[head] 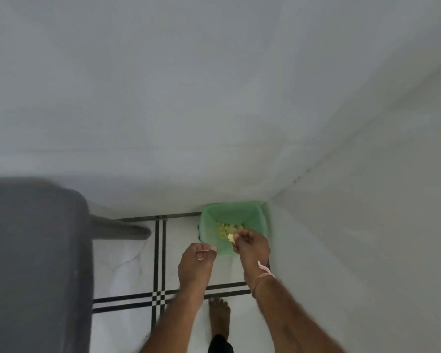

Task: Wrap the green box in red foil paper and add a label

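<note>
Green plastic lining covers the inside of a square waste bin [209,218], which is set on a white tiled floor with black stripes [127,271], in the corner formed by two white walls [163,98]. A small pale yellow paper scrap [231,237] is pinched between the thumb and fingertips of the right hand [251,247]. The scrap is held directly above the bin opening, apart from the heap of similar pale yellow scraps [224,228] seen at the bottom of the bin. A pinkish thread band [264,273] is tied round the right wrist. The left hand [195,263] is positioned just beside the bin's near left edge, over the floor, with its fingers curled toward the thumb. A thin pale line is visible across those fingers, and it cannot be told whether anything is gripped. A bare foot [219,312] is planted on the tiles between the forearms. A blurred grey upholstered seat [36,250] occupies the left edge.
</note>
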Available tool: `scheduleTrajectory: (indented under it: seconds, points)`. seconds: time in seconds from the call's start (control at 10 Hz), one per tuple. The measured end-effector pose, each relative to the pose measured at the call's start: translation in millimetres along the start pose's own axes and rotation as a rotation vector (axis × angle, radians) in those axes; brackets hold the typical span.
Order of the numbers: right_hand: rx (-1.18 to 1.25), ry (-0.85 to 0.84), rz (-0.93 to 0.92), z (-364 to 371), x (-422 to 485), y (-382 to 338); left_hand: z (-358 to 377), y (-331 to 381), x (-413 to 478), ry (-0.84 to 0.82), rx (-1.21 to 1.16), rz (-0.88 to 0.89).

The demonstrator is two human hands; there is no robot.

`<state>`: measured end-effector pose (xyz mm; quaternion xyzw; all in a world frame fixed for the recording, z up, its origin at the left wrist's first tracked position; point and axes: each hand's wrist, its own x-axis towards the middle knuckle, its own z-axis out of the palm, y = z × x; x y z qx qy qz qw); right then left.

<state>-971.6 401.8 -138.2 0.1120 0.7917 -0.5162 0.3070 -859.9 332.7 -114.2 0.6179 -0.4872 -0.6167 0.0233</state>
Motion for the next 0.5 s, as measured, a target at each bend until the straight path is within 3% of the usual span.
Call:
scheduleTrajectory:
  seconds: [0.3, 0.5]
  points:
    - [-0.192, 0.080, 0.099, 21, 137, 58, 58, -31, 109, -0.054, 0.253, 0.037]
    - [-0.162, 0.063, 0.130, 9, 125, 53, 48, -33, 99, -0.057, 0.277, 0.054]
